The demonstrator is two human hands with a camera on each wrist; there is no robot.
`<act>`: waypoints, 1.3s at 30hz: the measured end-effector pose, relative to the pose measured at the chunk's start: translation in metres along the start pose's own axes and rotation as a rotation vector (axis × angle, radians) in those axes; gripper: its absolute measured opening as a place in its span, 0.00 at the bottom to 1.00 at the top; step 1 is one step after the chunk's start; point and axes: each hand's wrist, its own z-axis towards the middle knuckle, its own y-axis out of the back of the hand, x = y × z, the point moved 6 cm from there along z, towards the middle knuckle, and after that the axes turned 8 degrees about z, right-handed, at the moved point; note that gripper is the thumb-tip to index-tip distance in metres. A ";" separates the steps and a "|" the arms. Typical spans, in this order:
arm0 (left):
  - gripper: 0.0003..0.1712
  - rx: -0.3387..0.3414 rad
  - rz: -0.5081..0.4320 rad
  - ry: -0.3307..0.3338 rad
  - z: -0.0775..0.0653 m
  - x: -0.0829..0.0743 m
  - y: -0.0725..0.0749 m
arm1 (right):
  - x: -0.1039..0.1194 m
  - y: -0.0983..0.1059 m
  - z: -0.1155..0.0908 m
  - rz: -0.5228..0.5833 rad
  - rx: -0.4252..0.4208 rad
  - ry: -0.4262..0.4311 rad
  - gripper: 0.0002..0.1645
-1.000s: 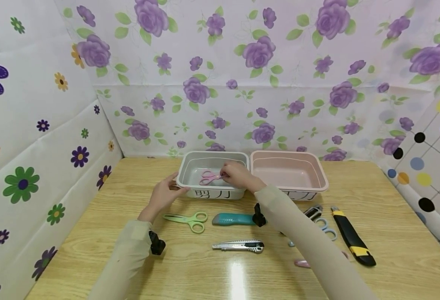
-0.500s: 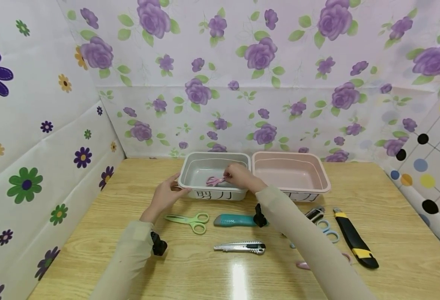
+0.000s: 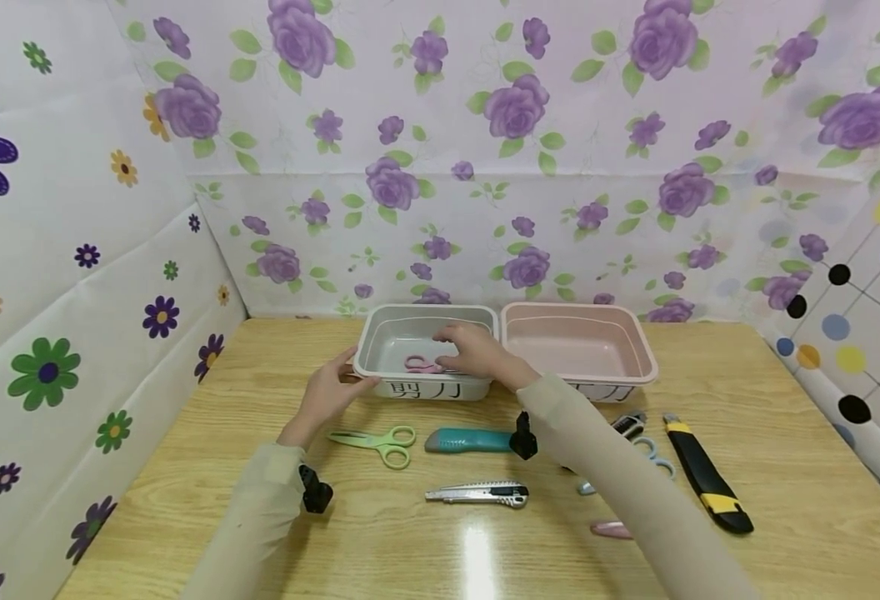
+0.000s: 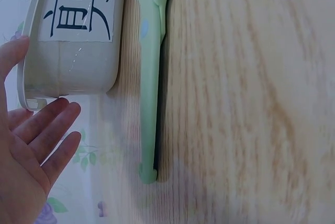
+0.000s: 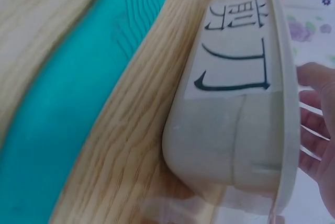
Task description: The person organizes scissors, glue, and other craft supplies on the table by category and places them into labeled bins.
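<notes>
Pink scissors (image 3: 422, 364) lie on the floor of the grey bin (image 3: 387, 358), partly hidden by my right hand (image 3: 473, 350). That hand hovers over them inside the bin, thumb and fingers spread apart. My left hand (image 3: 327, 396) is at the bin's front left corner; in the left wrist view its thumb touches the rim and its relaxed fingers lie against the end wall. Light green scissors (image 3: 380, 442) lie on the table near the left wrist. A teal utility knife (image 3: 466, 440) lies in front of the bin, below the right wrist.
Beside the grey bin stands a pink bin (image 3: 578, 342). In front are a silver utility knife (image 3: 477, 493), a black-and-yellow utility knife (image 3: 706, 475), blue scissors (image 3: 665, 467), another dark cutter (image 3: 627, 423) and a pink item (image 3: 611, 529), partly under the right sleeve. Floral cloth walls (image 3: 440, 208) surround the table.
The right hand had the pink scissors pinched in the bin and has let go; its fingers have spread apart. The scissors now lie on the bin floor. The left hand stays at the corner.
</notes>
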 end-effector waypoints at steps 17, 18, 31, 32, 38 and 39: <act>0.45 -0.001 0.015 0.005 -0.001 -0.001 0.000 | 0.050 -0.001 -0.021 0.191 0.021 0.110 0.30; 0.45 -0.003 0.013 0.003 0.000 -0.001 0.000 | 0.054 -0.002 -0.022 0.209 0.022 0.121 0.29; 0.44 -0.003 -0.043 0.006 -0.001 -0.001 -0.001 | 0.085 -0.030 -0.047 0.223 0.099 0.142 0.30; 0.44 -0.002 -0.048 0.011 -0.001 -0.001 -0.001 | 0.086 -0.033 -0.050 0.218 0.109 0.128 0.30; 0.43 0.012 -0.042 0.030 -0.002 -0.001 -0.002 | 0.086 -0.045 -0.063 0.279 0.114 0.077 0.31; 0.43 0.014 -0.040 0.033 -0.002 0.000 -0.003 | 0.085 -0.047 -0.064 0.290 0.110 0.073 0.31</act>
